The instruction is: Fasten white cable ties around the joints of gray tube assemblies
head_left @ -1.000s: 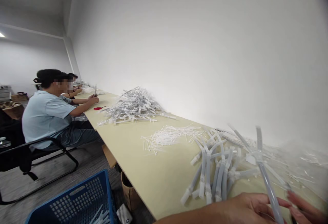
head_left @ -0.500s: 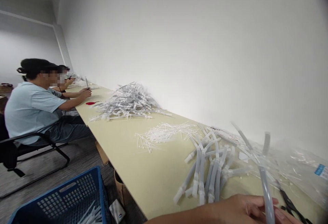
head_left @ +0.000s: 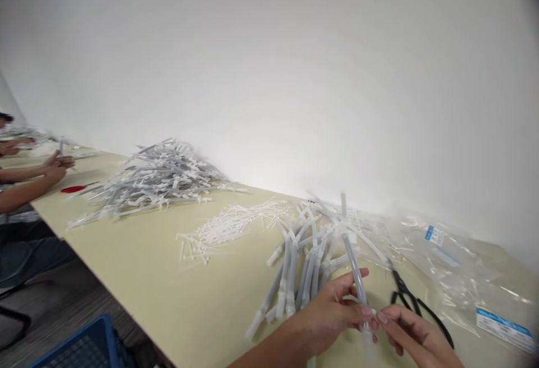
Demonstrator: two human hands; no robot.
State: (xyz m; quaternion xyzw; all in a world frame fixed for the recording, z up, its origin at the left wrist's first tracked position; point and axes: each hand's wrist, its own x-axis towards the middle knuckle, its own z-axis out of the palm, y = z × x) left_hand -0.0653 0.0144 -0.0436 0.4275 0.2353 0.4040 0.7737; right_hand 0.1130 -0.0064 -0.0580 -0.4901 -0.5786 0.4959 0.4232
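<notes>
My left hand (head_left: pixel 332 314) is closed around a clear plastic tube (head_left: pixel 353 258), which stands tilted upward and branches at its top. Against the tube's lower part, the fingertips of my right hand (head_left: pixel 408 331) pinch a small white piece that looks like the end of a cable tie (head_left: pixel 373 312). Its full shape is hidden by my fingers. Beside my left hand lies a bunch of branched tubes (head_left: pixel 290 272) with whitish fittings. A loose heap of white cable ties (head_left: pixel 236 223) is spread behind them. Black-handled scissors (head_left: pixel 404 289) rest just beyond my right hand.
A large pile of tubes (head_left: pixel 164 174) stands farther left on the table (head_left: pixel 138 261). Clear plastic bags (head_left: pixel 455 264) with blue labels lie at the right by the wall. Below the table edge is a blue crate (head_left: pixel 84 351). A co-worker's hands (head_left: pixel 59 163) are at the far left, near a red-handled tool (head_left: pixel 73 189).
The view has turned to the right, so the co-worker and crate have shifted left. My right hand has come into fuller view, pinching at the tube's lower part beside my left hand.
</notes>
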